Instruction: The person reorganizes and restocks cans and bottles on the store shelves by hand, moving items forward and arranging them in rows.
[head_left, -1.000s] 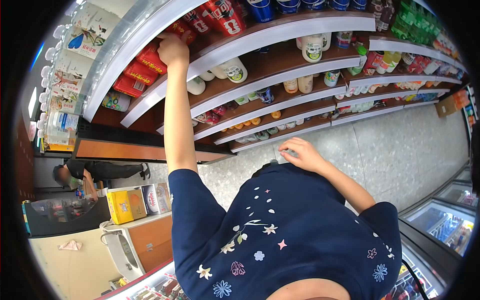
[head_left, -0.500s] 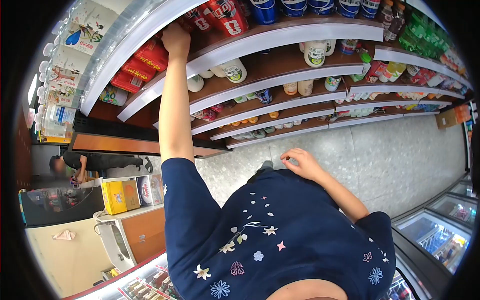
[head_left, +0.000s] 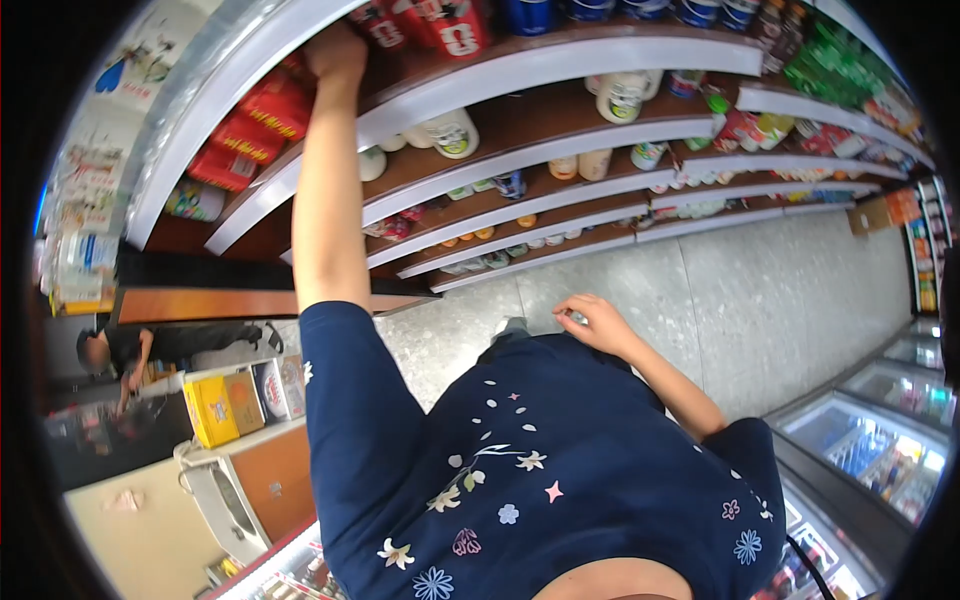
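My left hand (head_left: 337, 55) reaches up into the top shelf at the left, between red packs with yellow lettering (head_left: 245, 135) and red cola cans (head_left: 447, 25). Its fingers are hidden by the back of the hand and the shadow, so I cannot tell whether they hold a can. My right hand (head_left: 598, 325) hangs in front of my body over the floor, loosely bent, with a gap between thumb and fingers and nothing in it.
White shelf edges (head_left: 560, 65) curve across the view, with white bottles (head_left: 452, 133) and blue cans (head_left: 530, 14) behind them. Water bottle packs (head_left: 95, 180) stand far left. Glass-topped freezers (head_left: 850, 440) line the right. A person (head_left: 125, 350) is near the counter at left.
The whole view has shifted slightly left and up. My left hand stays in the top shelf, a little deeper in shadow. My right hand keeps its loosely bent pose.
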